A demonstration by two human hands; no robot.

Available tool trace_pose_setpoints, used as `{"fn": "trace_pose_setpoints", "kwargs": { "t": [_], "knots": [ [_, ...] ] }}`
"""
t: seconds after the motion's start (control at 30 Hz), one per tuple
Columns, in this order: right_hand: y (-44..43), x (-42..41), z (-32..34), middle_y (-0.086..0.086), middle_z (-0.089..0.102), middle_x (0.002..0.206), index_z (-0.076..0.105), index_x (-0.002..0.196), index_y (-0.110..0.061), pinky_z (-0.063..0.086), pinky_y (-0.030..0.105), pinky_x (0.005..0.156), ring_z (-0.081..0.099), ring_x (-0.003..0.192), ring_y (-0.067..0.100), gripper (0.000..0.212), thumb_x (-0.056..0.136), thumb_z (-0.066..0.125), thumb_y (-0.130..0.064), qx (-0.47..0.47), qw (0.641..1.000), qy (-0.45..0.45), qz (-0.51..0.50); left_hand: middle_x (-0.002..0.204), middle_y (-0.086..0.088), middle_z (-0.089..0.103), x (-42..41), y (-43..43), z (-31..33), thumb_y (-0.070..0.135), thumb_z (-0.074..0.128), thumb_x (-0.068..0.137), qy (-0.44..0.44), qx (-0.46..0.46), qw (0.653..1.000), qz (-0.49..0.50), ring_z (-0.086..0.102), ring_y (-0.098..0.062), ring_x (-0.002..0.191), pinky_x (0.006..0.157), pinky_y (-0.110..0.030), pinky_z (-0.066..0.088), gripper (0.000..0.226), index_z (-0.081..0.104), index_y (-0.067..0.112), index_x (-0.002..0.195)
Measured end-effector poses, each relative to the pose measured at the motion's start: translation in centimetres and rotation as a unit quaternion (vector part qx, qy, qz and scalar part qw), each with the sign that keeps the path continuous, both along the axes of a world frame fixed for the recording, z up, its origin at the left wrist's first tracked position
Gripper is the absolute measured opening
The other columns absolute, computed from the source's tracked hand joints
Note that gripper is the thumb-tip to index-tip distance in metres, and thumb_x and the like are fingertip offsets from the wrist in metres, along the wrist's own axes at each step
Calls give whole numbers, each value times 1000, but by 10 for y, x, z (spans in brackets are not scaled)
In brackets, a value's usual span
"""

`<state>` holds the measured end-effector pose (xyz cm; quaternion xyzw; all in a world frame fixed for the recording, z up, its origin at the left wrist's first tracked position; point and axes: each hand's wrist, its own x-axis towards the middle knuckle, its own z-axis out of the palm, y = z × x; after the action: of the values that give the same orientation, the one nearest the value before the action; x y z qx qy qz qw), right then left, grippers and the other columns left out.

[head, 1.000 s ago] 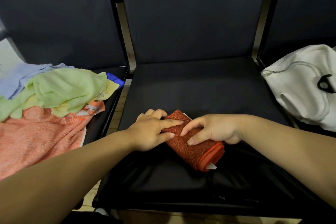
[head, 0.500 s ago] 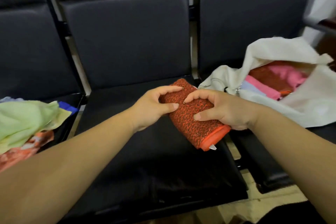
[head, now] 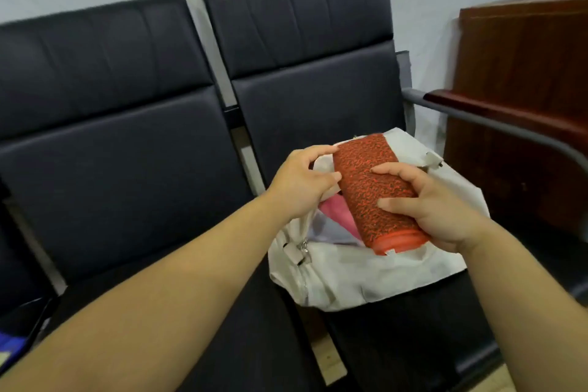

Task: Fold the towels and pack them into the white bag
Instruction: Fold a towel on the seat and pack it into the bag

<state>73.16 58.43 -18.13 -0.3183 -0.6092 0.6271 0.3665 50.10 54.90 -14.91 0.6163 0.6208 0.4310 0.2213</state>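
Observation:
A folded red-orange towel [head: 372, 188] hangs in the air above the mouth of the white bag [head: 350, 277], which lies on the right-hand seat. My right hand [head: 426, 204] grips the towel from its right side, fingers curled over the top. My left hand [head: 302, 178] pinches the towel's upper left edge with finger and thumb. Inside the bag a pink towel [head: 337, 213] and a pale lilac one [head: 324, 231] show beneath the red towel.
Black padded chairs [head: 127, 188] stand in a row against a pale wall. A grey metal armrest [head: 496, 124] runs to the right of the bag, with a dark wooden cabinet [head: 525, 105] behind it. A blue cloth corner [head: 11, 344] peeks in at the far left.
Both hands lifted the red towel off the middle seat and carried it rightward, over the open white bag. The view swung right, so the towel pile on the left seat dropped out of sight.

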Motion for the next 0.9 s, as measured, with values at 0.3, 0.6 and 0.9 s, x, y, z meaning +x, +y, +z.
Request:
{"fn": "trace_pose_setpoints", "kwargs": {
  "t": [0.3,0.6,0.9],
  "knots": [
    [49,-12,-48,10,69,121,70,109,-35,62,43,79,73,98,25,45,88,70,4,-33,997,14,-74,120,8,42,-33,41,-26,47,54,100,298,-172,939,-8,49,-19,124,103,-27,37,37,61,41,135],
    [75,-37,-44,4,70,110,69,117,-30,63,37,80,74,94,26,29,93,70,-13,-85,981,-163,55,122,8,44,-35,45,-28,30,45,107,232,-106,966,32,53,-9,102,88,-26,45,50,34,32,156],
    [115,-84,-62,-9,47,149,49,145,-44,36,20,102,49,123,9,53,95,67,-39,175,905,-344,178,118,13,42,-37,44,-25,29,43,108,238,-60,968,44,52,-2,99,78,-11,41,53,25,41,157]
  ]
}}
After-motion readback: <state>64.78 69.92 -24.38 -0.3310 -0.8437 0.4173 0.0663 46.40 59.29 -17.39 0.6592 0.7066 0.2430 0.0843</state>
